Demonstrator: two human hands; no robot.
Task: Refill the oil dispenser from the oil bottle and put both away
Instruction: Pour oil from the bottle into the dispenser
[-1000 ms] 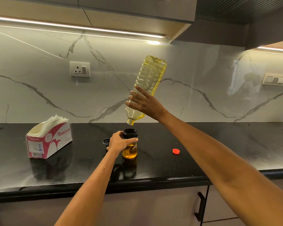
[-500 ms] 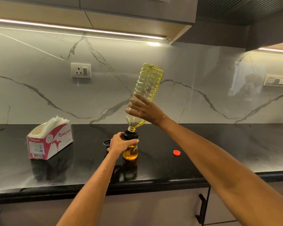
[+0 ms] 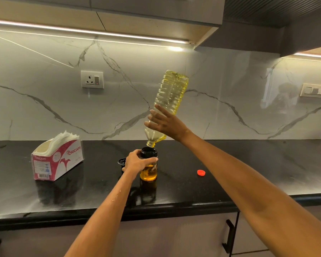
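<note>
Black countertop [image 3: 248, 173] meets a marble wall. Left hand [image 3: 137, 162] grips the oil dispenser [image 3: 149, 169]; right hand [image 3: 167, 125] holds the oil bottle [image 3: 171, 91] upside down, tilted, fingers half straight.

Inverted oil bottle [image 3: 171, 95] above open dispenser [image 3: 149, 164].

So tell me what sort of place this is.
Most likely a home kitchen. A black stone countertop runs under wall cabinets with strip lighting, backed by a marble-look wall with a power socket. Handled cabinet doors sit below, and cooking oil is being poured on the counter.
</note>
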